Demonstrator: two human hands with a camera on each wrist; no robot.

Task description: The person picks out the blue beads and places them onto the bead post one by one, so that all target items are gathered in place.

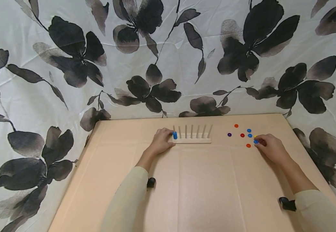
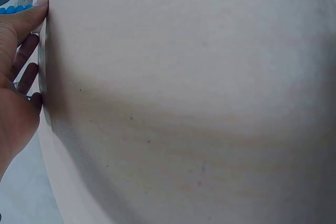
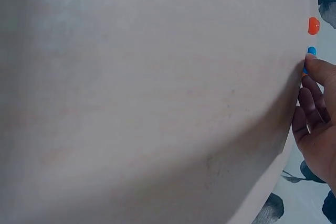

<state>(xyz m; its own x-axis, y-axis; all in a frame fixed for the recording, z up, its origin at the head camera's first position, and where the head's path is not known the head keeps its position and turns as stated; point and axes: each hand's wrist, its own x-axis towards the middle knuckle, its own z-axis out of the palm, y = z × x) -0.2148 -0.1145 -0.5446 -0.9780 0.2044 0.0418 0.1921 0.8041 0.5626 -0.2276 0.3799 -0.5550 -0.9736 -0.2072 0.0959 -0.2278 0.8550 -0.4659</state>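
In the head view, holding the left end of a wooden peg rack [image 1: 192, 140] with the left hand [image 1: 162, 141], clamping thumb and fingers on it just beside the blue beads [image 1: 175, 135] stacked on the leftmost of seven slim pegs [image 1: 192, 130]. Well to the right of the rack, pinching a small blue bead [image 1: 255, 141] with the right hand [image 1: 272, 149], bringing thumb and forefinger together on it. Partly hiding a yellow bead [image 1: 255, 137] just behind those fingertips. Showing on the desk [image 1: 208, 193], left of this grip, two other blue beads [image 1: 250, 135], a red bead [image 1: 242, 135], a purple bead [image 1: 229, 134] and two orange beads [image 1: 248, 145], all loose. Wearing pale sleeves [image 1: 128, 196]; facing a white cloth [image 1: 191, 87] printed with dark flowers.

In the left wrist view, pressing the thumb against the rack at the upper left, right beside the row of blue beads, and bending the other fingers below.

In the right wrist view, holding the blue bead under the thumb at the right edge, covering most of it and so not revealing the firmness of the pinch. Showing another blue piece just past the thumb tip, then an orange one and the purple bead farther up.
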